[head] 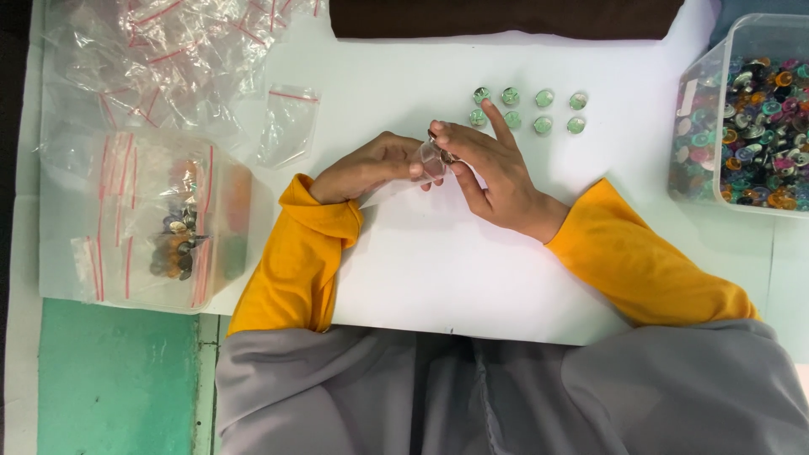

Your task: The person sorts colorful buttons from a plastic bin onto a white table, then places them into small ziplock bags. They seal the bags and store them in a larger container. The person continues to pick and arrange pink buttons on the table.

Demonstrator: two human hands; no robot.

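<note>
Clear small plastic zip bag (432, 158) at frame centre, pinched between left hand (371, 167) and right hand (493, 168); contents hard to make out. Eight green round glass buttons (528, 110) just above.

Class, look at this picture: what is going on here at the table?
A person in yellow sleeves holds a small clear bag between the left hand and right hand over a white table. Eight green round pieces lie in two rows just beyond. A clear bin of mixed colourful pieces stands at right, empty bags at left.
</note>
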